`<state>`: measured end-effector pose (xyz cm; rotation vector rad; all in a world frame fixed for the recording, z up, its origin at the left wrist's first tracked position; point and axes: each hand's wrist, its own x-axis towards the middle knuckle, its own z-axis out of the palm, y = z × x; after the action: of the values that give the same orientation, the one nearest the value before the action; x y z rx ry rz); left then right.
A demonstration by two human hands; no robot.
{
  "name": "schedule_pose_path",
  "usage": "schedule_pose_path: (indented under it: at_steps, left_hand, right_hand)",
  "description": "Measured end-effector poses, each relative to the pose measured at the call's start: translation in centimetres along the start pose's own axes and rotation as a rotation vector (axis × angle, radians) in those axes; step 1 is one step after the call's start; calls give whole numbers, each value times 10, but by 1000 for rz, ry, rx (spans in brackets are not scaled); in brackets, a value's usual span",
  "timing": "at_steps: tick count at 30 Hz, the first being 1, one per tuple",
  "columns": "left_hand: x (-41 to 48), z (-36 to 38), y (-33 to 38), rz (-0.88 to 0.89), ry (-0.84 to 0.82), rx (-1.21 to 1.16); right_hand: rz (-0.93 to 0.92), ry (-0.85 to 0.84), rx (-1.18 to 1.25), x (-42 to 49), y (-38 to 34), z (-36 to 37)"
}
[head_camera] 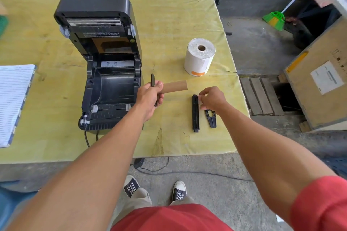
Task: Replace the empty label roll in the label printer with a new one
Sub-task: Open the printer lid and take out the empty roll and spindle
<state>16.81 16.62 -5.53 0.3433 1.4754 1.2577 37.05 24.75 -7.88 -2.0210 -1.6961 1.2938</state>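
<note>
The black label printer (pixel 105 73) stands on the table with its lid swung up and its roll bay bare. My left hand (pixel 150 95) grips the empty brown cardboard core (pixel 176 86) together with a thin black guide piece (pixel 153 79). My right hand (pixel 212 99) pinches a small pale scrap just above the top end of the black spindle (pixel 195 114), which lies flat on the table. A second black guide piece (pixel 211 118) lies right of the spindle. The new white label roll (pixel 199 57) stands on end behind them.
A yellow-green cloth covers the table (pixel 169 15). A lined notebook (pixel 13 99) lies at the left edge. The printer's cable (pixel 87 140) drops over the front edge. A wooden crate (pixel 319 80) and a green broom (pixel 275 19) are on the floor at right.
</note>
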Motion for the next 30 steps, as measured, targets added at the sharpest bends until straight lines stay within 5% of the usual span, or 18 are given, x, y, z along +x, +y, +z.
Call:
schedule_pose_path:
  at_steps: [4,11,16,24,27,30]
  left_hand:
    - [-1,4,0,3,-3,-6]
    - [-10,14,-2,13,12,-21]
    - [-15,24,-6,23,17,0]
    - [-21,32,-5,-7,20,-11]
    - [-19,27,-2,-21,50,66]
    - [-12,24,-7,-20,181,434]
  right_hand:
    - [-12,3,96,0,-1,-8]
    - [4,-266,518,-19,-9,-19]
    - [-67,-387,502,-30,-15,-17]
    - [-5,-164,930,-29,-33,-16]
    - [-40,-124,531,-26,-37,-20]
    - [-124,-182,108,-26,-41,-9]
